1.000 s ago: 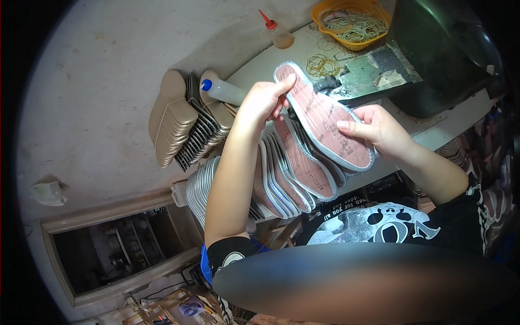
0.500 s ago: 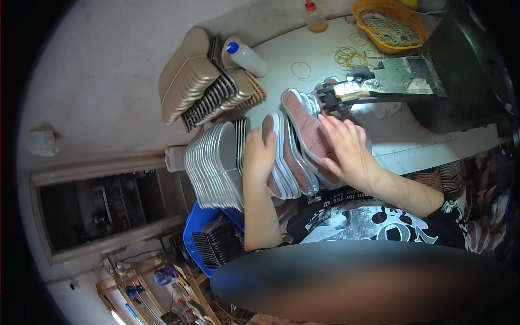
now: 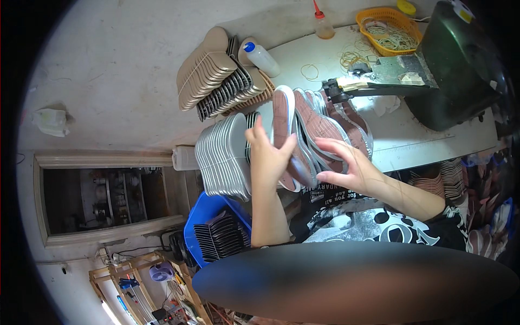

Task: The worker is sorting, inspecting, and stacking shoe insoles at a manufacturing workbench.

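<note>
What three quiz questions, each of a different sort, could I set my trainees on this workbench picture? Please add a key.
1. Multiple choice: what colour is the cap on the bottle beside the beige insoles?
a) red
b) blue
c) yellow

2. True or false: in the picture, the pink insoles in front of the person lie to the right of the silver insole stack.

3. Short answer: which of the person's own hands is nearer to the silver insole stack?

Key
1. b
2. True
3. The left hand
</note>
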Available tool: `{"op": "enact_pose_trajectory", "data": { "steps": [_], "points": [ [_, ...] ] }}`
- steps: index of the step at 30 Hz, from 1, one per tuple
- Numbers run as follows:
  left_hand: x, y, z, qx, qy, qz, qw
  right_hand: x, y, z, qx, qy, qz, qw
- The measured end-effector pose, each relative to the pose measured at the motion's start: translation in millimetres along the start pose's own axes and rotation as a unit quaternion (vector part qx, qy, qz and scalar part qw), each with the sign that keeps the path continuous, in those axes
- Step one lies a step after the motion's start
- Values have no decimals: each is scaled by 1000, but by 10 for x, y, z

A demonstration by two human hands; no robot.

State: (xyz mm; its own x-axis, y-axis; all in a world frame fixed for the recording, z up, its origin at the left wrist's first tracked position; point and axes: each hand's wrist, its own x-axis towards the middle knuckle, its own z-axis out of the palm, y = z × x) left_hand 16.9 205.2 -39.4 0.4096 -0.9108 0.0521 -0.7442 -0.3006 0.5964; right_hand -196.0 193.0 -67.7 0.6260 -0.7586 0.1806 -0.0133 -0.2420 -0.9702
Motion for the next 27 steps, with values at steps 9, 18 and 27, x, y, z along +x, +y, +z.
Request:
{"op": "enact_pose_trajectory", "data": {
  "steps": [9,18,27],
  "points": [
    [21,413,320,-542,-142,11,828,43,-223,-227,230,-45,44,971],
    [-23,700,495,-639,-242,37,729,221,157,-630,406,-121,157,892],
    [11,685,642,-456,-13,161,875,377,-315,-801,-33,-74,70,994]
  ]
}}
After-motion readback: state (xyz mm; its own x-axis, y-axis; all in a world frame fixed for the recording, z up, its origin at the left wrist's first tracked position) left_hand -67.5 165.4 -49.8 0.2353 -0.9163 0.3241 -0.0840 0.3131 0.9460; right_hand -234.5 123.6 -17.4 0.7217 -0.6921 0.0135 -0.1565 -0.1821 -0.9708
